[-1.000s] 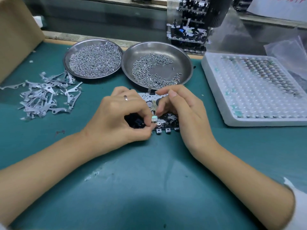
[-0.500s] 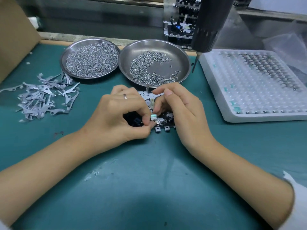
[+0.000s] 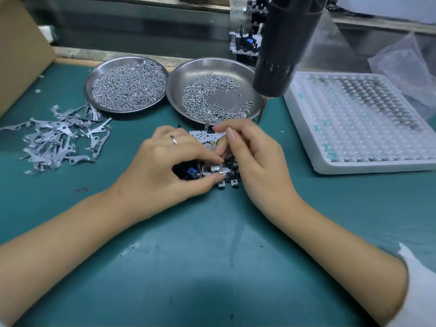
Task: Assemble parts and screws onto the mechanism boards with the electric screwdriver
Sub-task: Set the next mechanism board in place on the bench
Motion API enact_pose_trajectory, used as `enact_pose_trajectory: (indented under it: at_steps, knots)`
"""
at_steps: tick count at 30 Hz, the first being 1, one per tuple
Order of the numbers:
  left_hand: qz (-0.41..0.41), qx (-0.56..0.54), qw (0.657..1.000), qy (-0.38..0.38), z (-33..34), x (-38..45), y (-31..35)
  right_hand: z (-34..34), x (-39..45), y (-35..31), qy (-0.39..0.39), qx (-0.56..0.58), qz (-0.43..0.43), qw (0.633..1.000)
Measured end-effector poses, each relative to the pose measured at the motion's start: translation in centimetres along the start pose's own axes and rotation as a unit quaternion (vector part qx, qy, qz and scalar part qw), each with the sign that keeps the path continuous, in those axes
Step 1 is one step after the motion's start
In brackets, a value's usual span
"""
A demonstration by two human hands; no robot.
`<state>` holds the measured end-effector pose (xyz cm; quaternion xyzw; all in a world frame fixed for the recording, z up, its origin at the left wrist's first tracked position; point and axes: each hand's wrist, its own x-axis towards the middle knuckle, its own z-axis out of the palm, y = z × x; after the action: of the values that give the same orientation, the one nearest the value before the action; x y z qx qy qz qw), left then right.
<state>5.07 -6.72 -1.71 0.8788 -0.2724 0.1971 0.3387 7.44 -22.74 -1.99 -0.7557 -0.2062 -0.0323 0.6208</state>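
The mechanism board [image 3: 200, 135], a perforated metal plate with black parts, lies on the green mat, mostly hidden under both hands. My left hand [image 3: 165, 166], with a ring, curls over its left side, and its thumb and forefinger pinch a small silver part [image 3: 215, 168] at the board's front edge. My right hand [image 3: 254, 159] curls round the board's right side, fingertips bent down onto its middle. The black electric screwdriver [image 3: 283, 50] hangs above and behind my right hand, untouched, its bit [image 3: 261, 112] pointing down beside the right dish.
Two steel dishes hold screws: a full one [image 3: 127, 83] at the left, a half-full one [image 3: 212, 95] at the right. Loose grey metal levers [image 3: 59, 140] lie at the left. A white foam tray [image 3: 354, 123] stands at the right, and a cardboard box [image 3: 21, 50] at the far left.
The small silver part has come down from between my left fingertips onto the board's front edge. The screwdriver has come further down into view. My right hand stays on the board.
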Motion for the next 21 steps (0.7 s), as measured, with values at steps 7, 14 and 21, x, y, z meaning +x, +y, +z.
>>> enact_pose_trajectory:
  at_steps: [7,14,21]
  knots:
    - [0.020,-0.029,0.999,-0.020,-0.25,-0.01,-0.51,-0.13,0.16,0.12,-0.020,-0.030,-0.006,0.999]
    - [0.020,-0.041,0.999,-0.025,-0.30,-0.08,-0.58,-0.12,0.21,0.15,-0.016,-0.042,-0.011,0.999]
    - [0.017,-0.044,0.999,-0.007,-0.11,-0.19,-0.58,-0.02,0.19,0.30,-0.011,-0.046,-0.018,0.999]
